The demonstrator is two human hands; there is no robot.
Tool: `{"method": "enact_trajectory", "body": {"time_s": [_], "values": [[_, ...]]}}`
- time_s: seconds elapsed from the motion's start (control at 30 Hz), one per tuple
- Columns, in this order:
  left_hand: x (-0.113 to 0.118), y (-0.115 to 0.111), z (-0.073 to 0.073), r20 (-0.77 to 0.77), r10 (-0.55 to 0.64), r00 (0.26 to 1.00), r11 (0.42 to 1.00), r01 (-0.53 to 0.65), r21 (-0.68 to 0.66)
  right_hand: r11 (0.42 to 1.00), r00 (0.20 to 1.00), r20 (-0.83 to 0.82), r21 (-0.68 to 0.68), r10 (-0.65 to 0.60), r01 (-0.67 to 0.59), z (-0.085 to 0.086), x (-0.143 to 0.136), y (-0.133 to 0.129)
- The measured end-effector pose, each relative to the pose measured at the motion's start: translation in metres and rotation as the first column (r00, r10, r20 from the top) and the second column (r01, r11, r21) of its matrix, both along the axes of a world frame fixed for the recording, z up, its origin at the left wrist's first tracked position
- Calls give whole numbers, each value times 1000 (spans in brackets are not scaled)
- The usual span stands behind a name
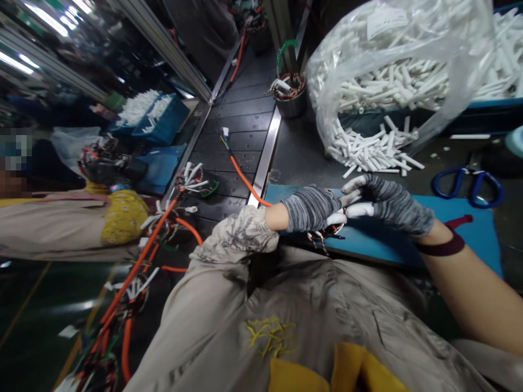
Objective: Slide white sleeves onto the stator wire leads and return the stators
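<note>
My left hand, in a grey striped glove with white fingertips, reaches in over a blue mat. Its fingers are closed, and the fingertips meet those of my right hand, gloved the same way. A short bit of thin wire shows between them. Just below hang dark and reddish wires of a wound coil part, mostly hidden under my left hand. My right hand's thumb and fingers are bent into a pinch. An orange cable sleeve runs towards my left wrist.
A clear plastic bag of white tubes spills onto the bench behind my hands. Blue-handled scissors lie right, on the blue mat's edge. A wound stator stands beyond. At left are orange cables and a co-worker's yellow sleeve.
</note>
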State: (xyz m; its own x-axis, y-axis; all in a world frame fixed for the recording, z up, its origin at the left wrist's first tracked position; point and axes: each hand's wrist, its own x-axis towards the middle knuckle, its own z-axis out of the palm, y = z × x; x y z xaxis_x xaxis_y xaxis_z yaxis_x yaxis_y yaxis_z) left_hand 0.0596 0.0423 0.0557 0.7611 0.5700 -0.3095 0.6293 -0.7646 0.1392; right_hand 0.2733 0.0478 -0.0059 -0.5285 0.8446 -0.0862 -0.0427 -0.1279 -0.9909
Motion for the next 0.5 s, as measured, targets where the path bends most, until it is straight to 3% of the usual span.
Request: {"method": "enact_trajectory", "body": {"time_s": [0.1,0.17,0.27,0.4,0.47,0.5], "values": [[-3,-1,-7,94,-38,995,999,41,-23,992,998,40,120,-41,36,0,1,-4],[-19,-6,-8,183,13,983,998,-23,54,969,993,87,238,-84,61,4,4,-13],[-63,-12,-10,375,93,922,974,-163,160,857,957,207,511,-203,71,9,8,-30],[-124,-12,-29,517,-32,855,993,88,-83,659,907,295,752,-299,-27,7,-5,-40],[-137,-15,-43,535,-7,845,989,84,-120,631,927,258,775,-271,-31,3,-19,-37],[-138,-18,-50,528,7,849,992,61,-111,655,941,233,755,-246,-15,2,-25,-35]]}}
